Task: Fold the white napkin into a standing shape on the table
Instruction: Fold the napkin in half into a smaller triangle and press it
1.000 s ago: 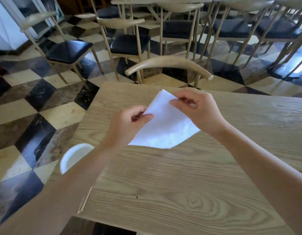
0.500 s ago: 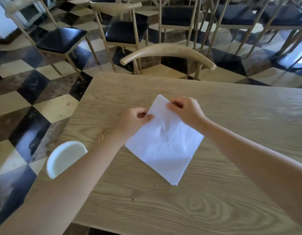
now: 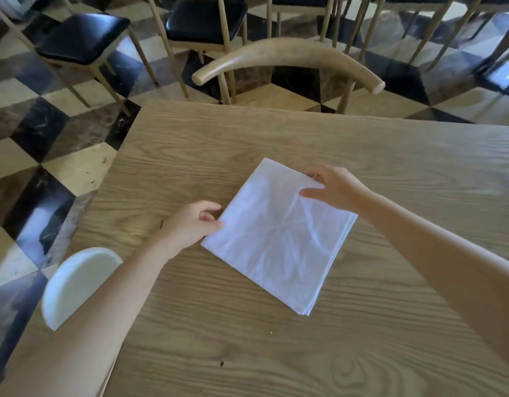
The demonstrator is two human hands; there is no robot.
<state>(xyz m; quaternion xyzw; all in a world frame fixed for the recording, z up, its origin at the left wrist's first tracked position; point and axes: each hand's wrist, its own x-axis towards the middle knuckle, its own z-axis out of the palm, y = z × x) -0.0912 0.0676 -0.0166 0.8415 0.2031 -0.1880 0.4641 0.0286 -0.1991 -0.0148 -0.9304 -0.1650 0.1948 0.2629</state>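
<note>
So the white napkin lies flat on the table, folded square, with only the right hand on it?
Not only the right: the head view shows the white napkin flat on the table, folded square, with the right hand holding its far edge and the left hand pinching its left edge.

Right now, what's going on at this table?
A person is working on a white napkin at a wooden table. The napkin lies flat as a folded square, its stacked layers showing at the near corner. The left hand pinches its left corner and the right hand pinches its far right corner. No standing shape yet. A white dish sits at the table's left edge.
</note>
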